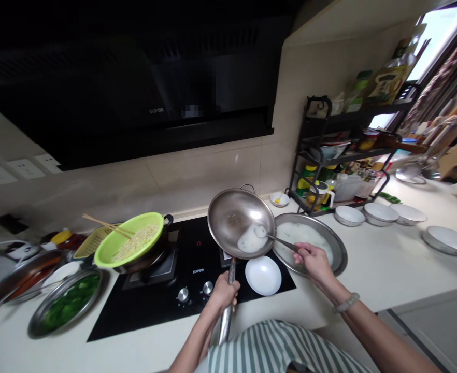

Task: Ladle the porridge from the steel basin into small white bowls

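My left hand [225,291] is closed around the long metal handle of a wok [228,217]. The wok tilts to the right, and milky white liquid [250,239] with small green bits pools in its lower right side. In my right hand [312,261] is the dark handle of a ladle [260,231], its bowl dipping at the edge of that pool. The wok's right rim overlaps a wide metal basin [343,254] holding more of the same whitish liquid. Just below the wok a white bowl [263,275] sits at the cooktop's right edge.
A green colander [106,248] of noodles with chopsticks rests over a pot on the left of the black cooktop [151,305]. Left of it stands a metal dish [38,326] of leafy greens. A condiment rack [304,134] and several pale bowls [348,216] are at right. The range hood [135,88] hangs overhead.
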`<state>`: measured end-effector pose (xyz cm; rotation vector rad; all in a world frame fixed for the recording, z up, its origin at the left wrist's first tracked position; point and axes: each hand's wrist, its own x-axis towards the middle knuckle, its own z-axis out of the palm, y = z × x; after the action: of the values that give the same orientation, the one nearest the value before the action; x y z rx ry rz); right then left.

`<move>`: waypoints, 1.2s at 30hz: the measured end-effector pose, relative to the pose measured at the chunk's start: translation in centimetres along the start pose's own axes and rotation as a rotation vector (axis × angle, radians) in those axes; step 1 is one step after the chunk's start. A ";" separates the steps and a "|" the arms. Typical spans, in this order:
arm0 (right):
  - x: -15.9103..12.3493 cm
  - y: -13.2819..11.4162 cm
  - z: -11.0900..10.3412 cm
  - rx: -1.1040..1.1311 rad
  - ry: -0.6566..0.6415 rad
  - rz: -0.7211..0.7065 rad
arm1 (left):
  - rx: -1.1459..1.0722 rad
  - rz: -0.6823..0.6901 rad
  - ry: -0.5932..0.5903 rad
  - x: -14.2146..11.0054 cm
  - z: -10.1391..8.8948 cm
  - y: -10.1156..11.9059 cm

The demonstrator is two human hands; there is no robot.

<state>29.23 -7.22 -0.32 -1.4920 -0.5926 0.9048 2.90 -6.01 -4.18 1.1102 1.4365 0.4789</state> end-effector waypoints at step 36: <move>-1.5 -2.0 -6.9 0.248 0.055 0.125 | 0.002 0.021 -0.003 0.0 0.0 0.0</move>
<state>34.29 -12.13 1.67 -1.3352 -0.3365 0.9924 2.86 -5.97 -4.18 1.1277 1.4239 0.4904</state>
